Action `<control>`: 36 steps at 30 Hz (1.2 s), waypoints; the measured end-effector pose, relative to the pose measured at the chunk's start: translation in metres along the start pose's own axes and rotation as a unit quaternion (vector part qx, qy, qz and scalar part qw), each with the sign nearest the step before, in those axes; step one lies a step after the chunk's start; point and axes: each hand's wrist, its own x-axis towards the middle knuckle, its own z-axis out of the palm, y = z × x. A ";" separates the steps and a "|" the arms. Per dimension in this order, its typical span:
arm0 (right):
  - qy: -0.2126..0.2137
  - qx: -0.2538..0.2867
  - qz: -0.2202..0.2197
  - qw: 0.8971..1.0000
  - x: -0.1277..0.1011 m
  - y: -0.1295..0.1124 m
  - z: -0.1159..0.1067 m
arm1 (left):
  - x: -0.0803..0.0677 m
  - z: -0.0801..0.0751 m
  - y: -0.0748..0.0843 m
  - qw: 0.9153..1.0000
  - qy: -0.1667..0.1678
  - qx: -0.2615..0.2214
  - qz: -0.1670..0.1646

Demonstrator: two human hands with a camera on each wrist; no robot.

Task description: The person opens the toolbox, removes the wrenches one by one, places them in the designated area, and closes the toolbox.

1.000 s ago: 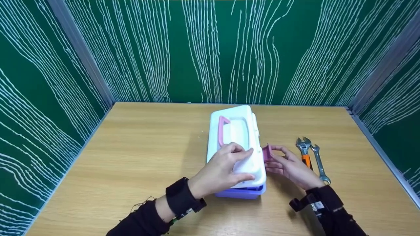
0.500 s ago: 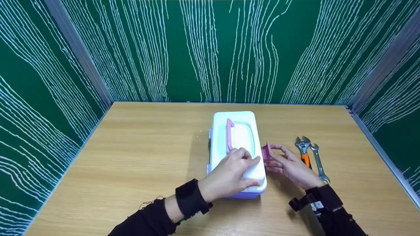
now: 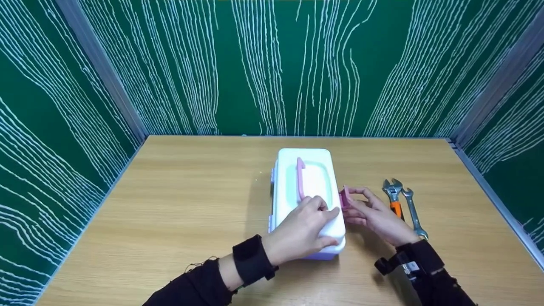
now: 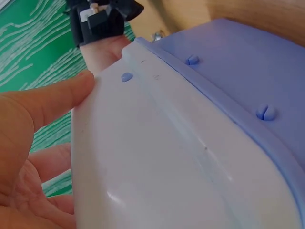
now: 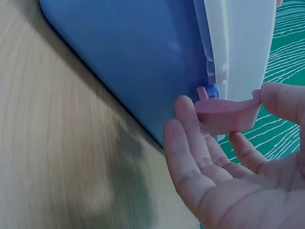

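Observation:
A toolbox with a white lid [image 3: 312, 170] and a purple body [image 3: 325, 256] stands on the table, its lid lying down over the body. The pink handle [image 3: 300, 176] shows on top. My left hand [image 3: 301, 229] rests on the near part of the lid; in the left wrist view its thumb [image 4: 62, 98] touches the lid edge, and the other fingers are partly hidden behind the lid. At the right side, my right hand [image 3: 378, 216] pinches a pink latch [image 5: 231, 114] between thumb and fingers. The latch is swung outward from the purple body.
Right of my right hand lie an adjustable wrench [image 3: 394, 197] with an orange handle and an open-end wrench [image 3: 414, 212]. The wooden table [image 3: 191, 191] is bounded by green walls [image 3: 246, 68] with white wavy lines.
The lid has come down from a tilt toward the right and now lies level on the body. My left hand has moved right with it; my right hand stays at the latch.

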 end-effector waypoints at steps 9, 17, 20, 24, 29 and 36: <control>0.014 -0.021 0.018 1.000 0.003 -0.005 0.005 | -0.002 0.002 -0.002 1.000 0.021 -0.002 0.009; 0.012 -0.040 0.003 0.999 0.007 -0.005 0.008 | -0.009 -0.004 -0.004 0.998 0.047 -0.025 0.018; 0.015 -0.045 -0.002 0.999 0.007 -0.002 0.008 | -0.015 -0.010 -0.007 0.997 0.066 -0.045 0.017; 0.013 -0.047 -0.006 0.999 0.008 -0.001 0.008 | -0.023 -0.021 -0.015 0.991 0.104 -0.081 0.008; 0.008 -0.064 -0.005 0.998 0.009 -0.001 0.008 | -0.032 -0.030 -0.033 0.975 0.164 -0.144 -0.053; 0.012 -0.080 -0.007 0.997 0.009 0.000 0.011 | -0.039 -0.017 -0.057 0.955 0.181 -0.179 -0.154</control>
